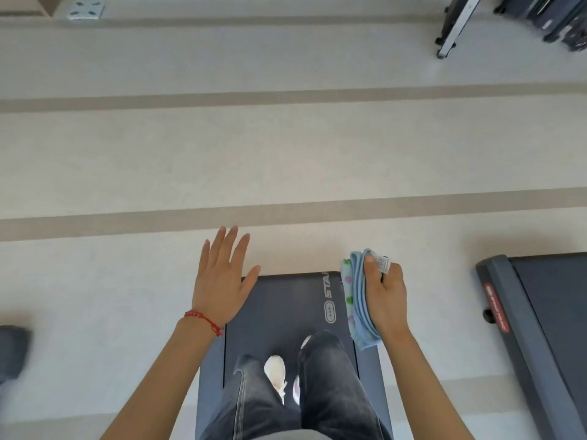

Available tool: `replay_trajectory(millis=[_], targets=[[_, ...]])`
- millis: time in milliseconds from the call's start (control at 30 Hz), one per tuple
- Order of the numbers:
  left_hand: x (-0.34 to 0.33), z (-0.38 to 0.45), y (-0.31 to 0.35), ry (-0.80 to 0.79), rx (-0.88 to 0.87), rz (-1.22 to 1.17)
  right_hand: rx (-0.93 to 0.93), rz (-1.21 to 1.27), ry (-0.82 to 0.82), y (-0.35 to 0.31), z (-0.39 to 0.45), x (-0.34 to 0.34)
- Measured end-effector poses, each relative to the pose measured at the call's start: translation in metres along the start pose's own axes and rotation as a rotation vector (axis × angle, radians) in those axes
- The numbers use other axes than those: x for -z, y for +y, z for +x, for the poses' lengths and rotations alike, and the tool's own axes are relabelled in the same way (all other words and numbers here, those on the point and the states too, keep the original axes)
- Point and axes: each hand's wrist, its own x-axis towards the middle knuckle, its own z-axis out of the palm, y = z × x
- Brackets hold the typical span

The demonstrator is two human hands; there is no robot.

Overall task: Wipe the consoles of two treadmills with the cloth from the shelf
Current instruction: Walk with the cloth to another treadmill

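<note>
The right hand (386, 296) has its grip clamped on a folded blue cloth (359, 300), thumb on top beside the white tag, the folds hanging down under the palm. The left hand (222, 277) is held out flat, fingers straight and spread, gripping nothing. Below and between the two hands lies the dark treadmill belt (279, 306), with the person's jeans and white shoes (275, 371) on it. A second treadmill (533, 312) lies on the floor (286, 154) right of the cloth hand, well apart.
</note>
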Motion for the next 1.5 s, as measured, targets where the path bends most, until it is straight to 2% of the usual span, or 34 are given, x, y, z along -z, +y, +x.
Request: replay_trajectory(millis=[233, 467, 667, 867, 1067, 1200, 1333, 1500], targets=[[-0.030, 0.127, 0.014, 0.008, -0.011, -0.014, -0.067, -0.017, 0.022, -0.024, 0.128, -0.001], [-0.034, 0.235, 0.028, 0.012, 0.008, -0.019, -0.037, -0.010, 0.001, -0.070, 0.242, 0.006], [-0.046, 0.326, 0.018, 0.014, 0.000, -0.032, -0.057, 0.001, -0.002, -0.080, 0.323, -0.015], [-0.106, 0.439, -0.015, 0.042, -0.068, -0.032, -0.046, 0.056, 0.061, -0.074, 0.421, -0.062], [-0.191, 0.564, -0.067, 0.004, -0.153, -0.022, -0.072, 0.137, 0.164, -0.062, 0.547, -0.133], [-0.198, 0.636, -0.078, 0.004, -0.219, 0.005, -0.075, 0.137, 0.199, -0.075, 0.605, -0.154], [-0.191, 0.704, -0.071, -0.036, -0.264, 0.004, -0.139, 0.135, 0.227, -0.101, 0.651, -0.154], [-0.216, 0.796, -0.055, -0.044, -0.327, -0.040, -0.190, 0.138, 0.289, -0.111, 0.725, -0.151]])
